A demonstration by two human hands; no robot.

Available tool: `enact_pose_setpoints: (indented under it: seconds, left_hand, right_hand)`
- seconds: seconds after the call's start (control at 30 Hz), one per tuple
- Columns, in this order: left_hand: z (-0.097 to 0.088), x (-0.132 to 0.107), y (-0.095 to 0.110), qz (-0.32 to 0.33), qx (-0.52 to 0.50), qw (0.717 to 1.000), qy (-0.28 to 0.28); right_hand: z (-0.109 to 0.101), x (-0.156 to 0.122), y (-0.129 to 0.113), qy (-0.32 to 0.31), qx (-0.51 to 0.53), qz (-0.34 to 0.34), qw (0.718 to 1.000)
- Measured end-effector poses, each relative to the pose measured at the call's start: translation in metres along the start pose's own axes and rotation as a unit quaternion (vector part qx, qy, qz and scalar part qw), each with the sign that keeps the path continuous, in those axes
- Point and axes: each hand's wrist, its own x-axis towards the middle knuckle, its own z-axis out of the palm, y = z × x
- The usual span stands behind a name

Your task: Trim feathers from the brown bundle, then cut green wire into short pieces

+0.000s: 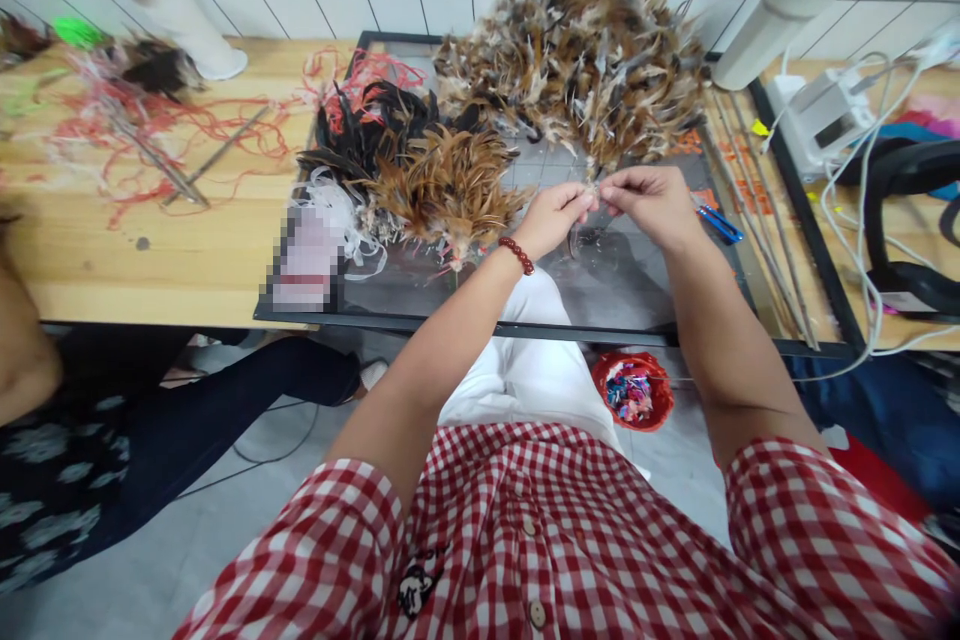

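My left hand (556,217), with a red bead bracelet (517,256) at the wrist, is closed in a pinch. Facing it, my right hand (651,202) pinches at the same spot, fingertips almost touching. Between them is a small feather (592,178), its edges blurred and partly covered by my fingers. Just beyond the hands rises a large heap of brown and grey feathers (577,60). To the left of my left hand lies a bunch of golden-brown feathers (450,182), with black feathers (345,132) behind it.
A dark-framed glass board (420,305) lies on the wooden table (247,270). Blue snips (720,224) and thin rods (772,220) are at right, beside a power strip (832,120). White bottles (787,15) stand behind. A red bin (634,390) sits below; another person's leg (247,410) is left.
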Motion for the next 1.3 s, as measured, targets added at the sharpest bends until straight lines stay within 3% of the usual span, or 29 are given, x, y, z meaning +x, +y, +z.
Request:
enact_pose_setpoints:
  seconds: [0.27, 0.4, 0.57, 0.73, 0.83, 0.9, 1.03, 1.17, 1.3]
  left_hand:
    - [-0.002, -0.007, 0.015, -0.116, -0.155, 0.98, -0.043]
    - [-0.002, -0.008, 0.015, -0.152, -0.177, 0.971, -0.049]
    - [-0.002, -0.007, 0.012, -0.191, -0.138, 0.971, -0.047]
    - [0.001, -0.013, 0.02, -0.24, -0.096, 0.955, -0.147]
    - [0.001, -0.019, 0.027, -0.228, -0.092, 0.946, -0.212]
    - [0.001, -0.021, 0.03, -0.224, -0.089, 0.944, -0.223]
    - [0.001, -0.018, 0.03, -0.207, -0.091, 0.956, -0.187]
    - [0.001, -0.011, 0.023, -0.166, -0.104, 0.978, -0.073]
    - [-0.001, -0.001, 0.007, -0.107, -0.051, 0.992, 0.035]
  right_hand:
    - [0.002, 0.003, -0.002, 0.031, 0.087, 0.014, 0.996]
    - [0.002, 0.003, -0.001, 0.055, 0.038, -0.027, 0.997]
    - [0.001, -0.005, -0.013, 0.033, -0.032, -0.074, 0.996]
    - [0.003, -0.011, -0.024, -0.062, -0.061, -0.123, 0.989]
    - [0.005, -0.008, -0.019, -0.083, -0.07, -0.112, 0.988]
    - [0.006, -0.005, -0.012, -0.087, -0.074, -0.106, 0.988]
    - [0.006, -0.001, 0.002, -0.075, -0.124, -0.108, 0.984]
    - [0.003, -0.002, 0.005, -0.056, -0.234, -0.134, 0.961]
    - [0.002, -0.006, 0.002, -0.085, -0.273, -0.183, 0.94]
